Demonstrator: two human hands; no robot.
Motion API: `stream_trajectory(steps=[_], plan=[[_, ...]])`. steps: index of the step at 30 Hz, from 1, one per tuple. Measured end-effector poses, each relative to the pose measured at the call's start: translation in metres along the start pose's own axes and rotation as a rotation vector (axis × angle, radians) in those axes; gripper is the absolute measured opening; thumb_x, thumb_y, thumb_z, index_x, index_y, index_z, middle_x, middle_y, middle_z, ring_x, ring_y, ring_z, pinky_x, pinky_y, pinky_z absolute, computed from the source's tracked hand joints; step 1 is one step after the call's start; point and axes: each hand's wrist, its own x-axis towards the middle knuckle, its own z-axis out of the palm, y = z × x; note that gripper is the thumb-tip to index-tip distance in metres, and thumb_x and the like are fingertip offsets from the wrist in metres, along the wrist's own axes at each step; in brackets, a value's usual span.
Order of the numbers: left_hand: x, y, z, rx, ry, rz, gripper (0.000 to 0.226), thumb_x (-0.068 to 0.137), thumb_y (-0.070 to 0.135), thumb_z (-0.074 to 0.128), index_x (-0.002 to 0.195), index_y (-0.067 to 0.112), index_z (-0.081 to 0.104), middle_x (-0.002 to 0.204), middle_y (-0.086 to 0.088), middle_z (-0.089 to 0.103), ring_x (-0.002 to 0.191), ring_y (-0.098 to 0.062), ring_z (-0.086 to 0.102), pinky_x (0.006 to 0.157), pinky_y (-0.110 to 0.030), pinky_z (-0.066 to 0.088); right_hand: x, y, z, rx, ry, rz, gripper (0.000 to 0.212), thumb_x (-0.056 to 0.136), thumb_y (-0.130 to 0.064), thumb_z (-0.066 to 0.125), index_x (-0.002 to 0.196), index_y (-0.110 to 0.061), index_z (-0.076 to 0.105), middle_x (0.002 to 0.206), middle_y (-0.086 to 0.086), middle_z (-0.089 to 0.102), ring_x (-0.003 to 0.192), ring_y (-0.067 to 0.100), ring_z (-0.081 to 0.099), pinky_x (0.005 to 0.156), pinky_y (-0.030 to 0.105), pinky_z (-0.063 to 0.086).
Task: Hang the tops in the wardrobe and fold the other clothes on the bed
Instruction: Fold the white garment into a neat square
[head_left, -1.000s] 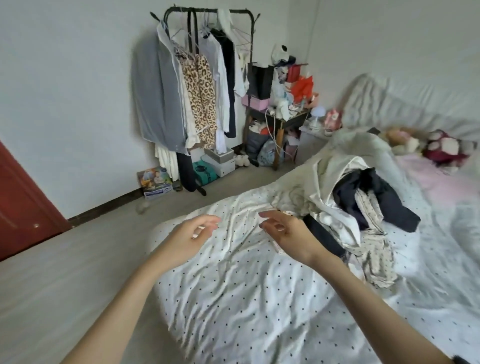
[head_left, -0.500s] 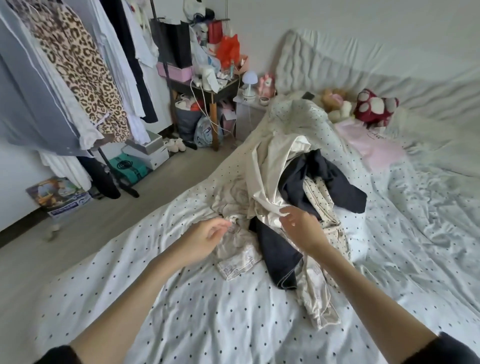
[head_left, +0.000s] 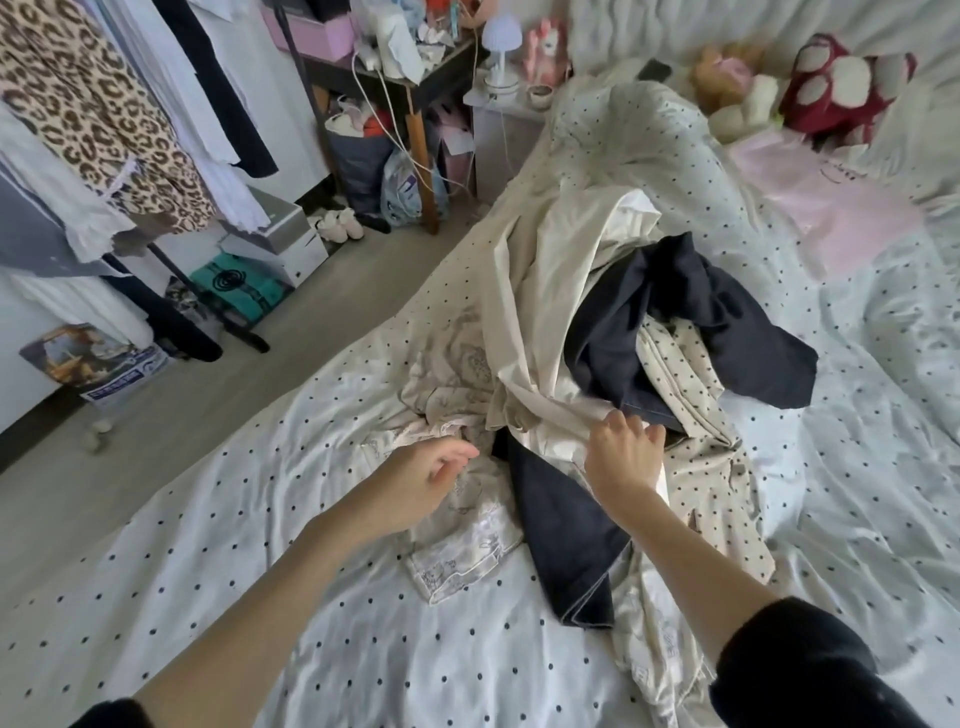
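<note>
Seen from above, over a bed (head_left: 260, 597) covered in white sheeting with small dark dots. Two bare forearms reaching forward, dark sleeves pushed up near the elbows. Left hand (head_left: 415, 483) hovering low over the sheet, fingers loosely curled and slightly parted, gripping nothing, just short of a pale lace-trimmed garment (head_left: 457, 545) lying flat beneath and ahead of it. Right hand (head_left: 621, 457) a little farther forward, fingers spread and resting on the near edge of a cream garment (head_left: 540, 312); whether the fingertips actually pinch the fabric cannot be told. Directly ahead of both hands, a loose pile of clothes: the cream garment draped over the top and stretching away, a dark navy garment (head_left: 691, 322) bunched beyond the right hand. Another dark panel (head_left: 561, 540) running back between the two forearms; not clear whether part of the navy garment. A cream dotted garment (head_left: 691, 467) spilling to the right of the right wrist. Far to the left of the left hand, a clothes rack with hanging tops, among them a leopard-print top (head_left: 98, 114). Well beyond the pile, to the right, plush toys (head_left: 841, 88) against the bedhead and a pink pillow (head_left: 810, 192) in front of them.
</note>
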Motion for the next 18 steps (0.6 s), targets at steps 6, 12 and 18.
stream_trajectory(steps=[6, 12, 18], plan=[[0.007, 0.006, 0.009, 0.028, 0.012, 0.012, 0.029, 0.1, 0.02, 0.041, 0.126, 0.023, 0.055, 0.118, 0.015, 0.056, 0.107, 0.002, 0.052, 0.079, 0.002, 0.037, -0.003, 0.009, -0.01, 0.371, 0.129, 0.045, 0.018, 0.093, -0.012, 0.05, 0.095, -0.004, 0.066, 0.095, 0.009, 0.063, 0.09, 0.03, 0.06, 0.072, 0.033, 0.039], [-0.008, 0.049, 0.016, 0.057, 0.082, 0.138, 0.044, 0.096, 0.016, 0.05, 0.138, 0.024, 0.041, 0.14, 0.01, 0.04, 0.128, -0.001, 0.036, 0.101, -0.012, 0.028, -0.042, 0.028, -0.083, 0.858, 0.016, -0.055, 0.03, 0.089, -0.017, 0.06, 0.07, 0.007, 0.061, 0.065, 0.018, 0.054, 0.064, 0.029, 0.047, 0.058, 0.031, 0.03], [-0.055, 0.09, 0.023, 0.205, -0.027, 0.368, 0.076, 0.084, 0.028, 0.068, 0.146, 0.032, 0.024, 0.152, 0.01, 0.024, 0.139, -0.005, 0.02, 0.114, -0.026, 0.022, -0.129, 0.041, -0.156, 1.499, -0.012, 0.019, 0.029, 0.091, -0.016, 0.06, 0.07, 0.002, 0.069, 0.069, 0.017, 0.065, 0.063, 0.019, 0.059, 0.062, 0.031, 0.052]])
